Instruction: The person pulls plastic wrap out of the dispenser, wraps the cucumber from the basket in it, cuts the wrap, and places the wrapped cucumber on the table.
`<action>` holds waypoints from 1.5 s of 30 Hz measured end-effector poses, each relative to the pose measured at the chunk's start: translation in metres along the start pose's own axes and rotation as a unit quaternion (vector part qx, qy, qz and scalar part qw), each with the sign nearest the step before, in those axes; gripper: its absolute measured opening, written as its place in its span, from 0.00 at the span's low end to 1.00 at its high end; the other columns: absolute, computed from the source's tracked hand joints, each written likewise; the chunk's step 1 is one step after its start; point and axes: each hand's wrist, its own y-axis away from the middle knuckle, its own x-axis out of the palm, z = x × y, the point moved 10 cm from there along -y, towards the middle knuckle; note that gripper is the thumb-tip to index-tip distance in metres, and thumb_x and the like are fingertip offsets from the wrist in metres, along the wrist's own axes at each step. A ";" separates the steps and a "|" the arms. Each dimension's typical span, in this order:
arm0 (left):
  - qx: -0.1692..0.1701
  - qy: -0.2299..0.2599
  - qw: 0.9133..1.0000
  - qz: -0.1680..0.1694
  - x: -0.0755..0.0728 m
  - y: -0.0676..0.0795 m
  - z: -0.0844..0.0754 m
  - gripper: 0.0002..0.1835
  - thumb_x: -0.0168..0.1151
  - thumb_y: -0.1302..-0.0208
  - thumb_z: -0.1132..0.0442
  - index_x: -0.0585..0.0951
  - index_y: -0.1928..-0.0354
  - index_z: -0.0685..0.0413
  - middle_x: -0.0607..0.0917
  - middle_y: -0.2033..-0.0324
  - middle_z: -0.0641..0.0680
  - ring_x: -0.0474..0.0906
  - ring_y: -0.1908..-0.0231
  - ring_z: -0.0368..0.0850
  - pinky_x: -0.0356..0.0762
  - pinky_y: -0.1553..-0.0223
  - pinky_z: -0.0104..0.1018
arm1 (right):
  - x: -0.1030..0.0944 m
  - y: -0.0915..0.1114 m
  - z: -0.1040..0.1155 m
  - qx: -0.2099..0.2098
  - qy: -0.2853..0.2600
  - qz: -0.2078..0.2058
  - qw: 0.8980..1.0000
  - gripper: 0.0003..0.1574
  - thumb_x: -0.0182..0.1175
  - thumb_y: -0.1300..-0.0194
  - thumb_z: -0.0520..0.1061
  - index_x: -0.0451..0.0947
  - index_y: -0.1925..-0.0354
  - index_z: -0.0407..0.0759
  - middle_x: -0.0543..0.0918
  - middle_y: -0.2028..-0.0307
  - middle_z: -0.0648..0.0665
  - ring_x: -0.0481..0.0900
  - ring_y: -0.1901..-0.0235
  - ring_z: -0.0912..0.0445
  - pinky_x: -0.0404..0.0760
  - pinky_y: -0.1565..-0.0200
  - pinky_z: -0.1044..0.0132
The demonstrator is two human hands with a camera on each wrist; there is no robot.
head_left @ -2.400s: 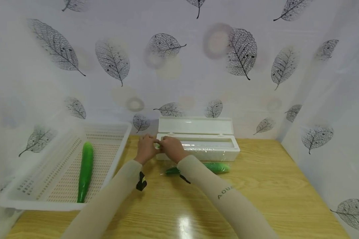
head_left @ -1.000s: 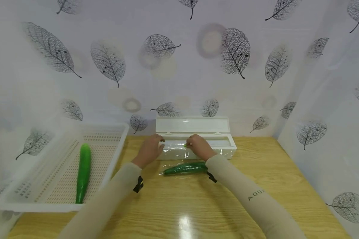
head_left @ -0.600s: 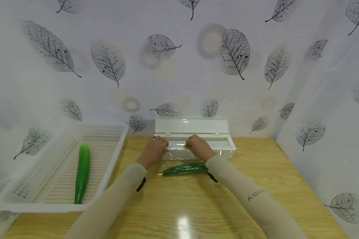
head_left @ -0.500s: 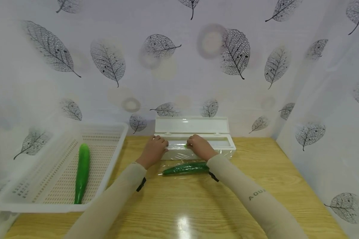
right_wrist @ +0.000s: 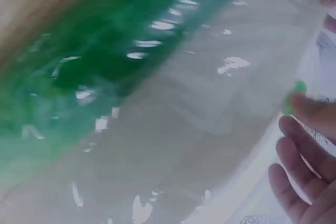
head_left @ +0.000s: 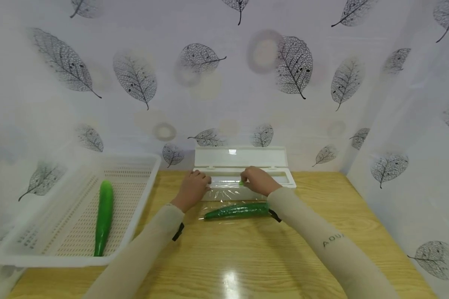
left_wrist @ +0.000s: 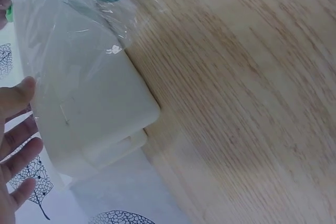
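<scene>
A white cling film dispenser (head_left: 215,195) stands at the back of the table with its lid (head_left: 239,158) raised. Clear film (right_wrist: 210,103) runs from it down over the front and covers a green cucumber (head_left: 233,211) lying before it. My left hand (head_left: 192,189) holds the dispenser's left end, its thumb at the top edge in the left wrist view and the other fingers behind. Between thumb and index finger, my right hand (head_left: 260,181) pinches a small green slide cutter (right_wrist: 294,98) on the dispenser's edge, right of the middle.
To the left, a white perforated basket (head_left: 78,261) contains a second cucumber (head_left: 104,216). A leaf-patterned white sheet (head_left: 224,95) hangs behind and along the sides of the wooden table (head_left: 194,265).
Both hands were together at the dispenser's left end. My right hand has slid the green cutter rightward along the edge, while my left hand has settled on the left end.
</scene>
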 end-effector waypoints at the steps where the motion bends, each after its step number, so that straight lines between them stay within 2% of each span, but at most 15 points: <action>1: -0.003 0.002 1.000 0.000 0.000 0.000 0.000 0.10 0.66 0.45 0.55 0.81 0.64 0.51 0.85 0.63 0.53 0.78 0.58 0.51 0.72 0.44 0.50 | 0.002 -0.002 0.000 -0.003 -0.001 0.009 1.000 0.08 0.64 0.42 0.38 0.83 0.62 0.39 0.85 0.61 0.43 0.81 0.59 0.51 0.81 0.53 0.60; 4: -0.011 0.006 1.000 0.005 0.001 0.000 0.002 0.10 0.66 0.45 0.55 0.81 0.64 0.50 0.85 0.62 0.52 0.78 0.58 0.50 0.71 0.44 0.50 | 0.006 -0.007 0.001 -0.024 -0.016 0.018 0.999 0.09 0.64 0.42 0.39 0.84 0.61 0.40 0.85 0.61 0.44 0.82 0.59 0.52 0.81 0.53 0.62; 9: -0.016 0.004 1.000 0.015 0.005 -0.001 0.003 0.10 0.66 0.45 0.54 0.81 0.64 0.48 0.85 0.63 0.51 0.78 0.59 0.49 0.72 0.46 0.48 | 0.008 -0.007 -0.002 -0.063 -0.042 -0.001 0.997 0.07 0.64 0.44 0.37 0.85 0.65 0.39 0.86 0.67 0.45 0.82 0.65 0.54 0.82 0.58 0.66; 15: -0.021 -0.002 1.000 0.011 0.004 0.000 0.005 0.10 0.66 0.46 0.53 0.80 0.64 0.48 0.85 0.64 0.51 0.77 0.60 0.49 0.72 0.47 0.49 | 0.005 0.001 -0.010 -0.091 -0.036 -0.009 0.995 0.07 0.64 0.44 0.37 0.85 0.65 0.38 0.84 0.68 0.45 0.81 0.67 0.54 0.82 0.59 0.66; 18: -0.021 -0.003 1.000 0.015 0.004 0.000 0.004 0.10 0.66 0.45 0.53 0.80 0.64 0.48 0.85 0.63 0.51 0.77 0.59 0.49 0.71 0.46 0.49 | 0.000 0.010 -0.023 -0.078 -0.034 -0.001 0.996 0.07 0.63 0.44 0.37 0.85 0.64 0.37 0.84 0.69 0.45 0.81 0.66 0.54 0.82 0.59 0.65; 22: -0.026 -0.002 0.999 0.028 0.005 -0.001 0.004 0.10 0.65 0.44 0.53 0.80 0.63 0.49 0.85 0.63 0.51 0.77 0.59 0.49 0.71 0.47 0.48 | -0.009 0.032 -0.050 -0.061 -0.028 0.007 0.998 0.07 0.64 0.44 0.37 0.85 0.64 0.38 0.82 0.69 0.46 0.80 0.68 0.54 0.82 0.62 0.66; 26: -0.032 0.008 0.999 0.042 0.006 -0.001 0.005 0.11 0.65 0.44 0.54 0.80 0.62 0.50 0.85 0.62 0.52 0.77 0.59 0.50 0.71 0.46 0.48 | -0.019 0.056 -0.078 -0.054 -0.024 0.000 0.998 0.07 0.64 0.45 0.36 0.85 0.66 0.38 0.82 0.71 0.47 0.80 0.69 0.55 0.82 0.64 0.66; 30: -0.032 -0.002 0.999 0.044 0.008 -0.001 0.005 0.11 0.65 0.44 0.53 0.81 0.62 0.50 0.85 0.62 0.52 0.77 0.59 0.50 0.72 0.47 0.48 | -0.023 0.070 -0.098 -0.037 -0.023 -0.005 0.999 0.06 0.64 0.46 0.34 0.85 0.66 0.38 0.82 0.71 0.47 0.81 0.70 0.55 0.82 0.64 0.67; 33: -0.033 -0.016 0.998 0.045 0.010 0.000 0.008 0.11 0.65 0.44 0.52 0.81 0.63 0.49 0.85 0.63 0.51 0.77 0.59 0.49 0.72 0.48 0.47 | -0.023 0.075 -0.105 -0.036 -0.021 -0.006 0.999 0.07 0.64 0.45 0.35 0.85 0.66 0.40 0.82 0.70 0.48 0.81 0.69 0.56 0.82 0.64 0.68; 37: -0.034 -0.016 0.998 0.043 0.010 0.001 0.009 0.11 0.65 0.44 0.52 0.81 0.63 0.48 0.85 0.63 0.51 0.77 0.59 0.49 0.72 0.48 0.47 | -0.025 0.077 -0.107 -0.041 0.000 -0.018 0.999 0.07 0.64 0.45 0.36 0.86 0.65 0.41 0.83 0.70 0.48 0.80 0.68 0.55 0.82 0.63 0.64; 41: -0.036 -0.009 0.998 0.043 0.008 0.000 0.008 0.11 0.65 0.44 0.53 0.80 0.62 0.48 0.85 0.62 0.51 0.77 0.58 0.50 0.71 0.47 0.48 | -0.027 0.079 -0.109 -0.030 0.036 -0.032 0.998 0.07 0.65 0.47 0.37 0.86 0.66 0.42 0.83 0.71 0.49 0.79 0.69 0.55 0.81 0.62 0.60; 45: -0.033 -0.009 0.999 0.042 0.007 -0.001 0.007 0.11 0.65 0.44 0.53 0.80 0.62 0.48 0.85 0.62 0.51 0.77 0.59 0.49 0.72 0.47 0.48 | -0.026 0.082 -0.114 -0.007 0.038 -0.031 0.999 0.06 0.66 0.47 0.37 0.86 0.67 0.42 0.82 0.72 0.49 0.79 0.70 0.55 0.81 0.63 0.60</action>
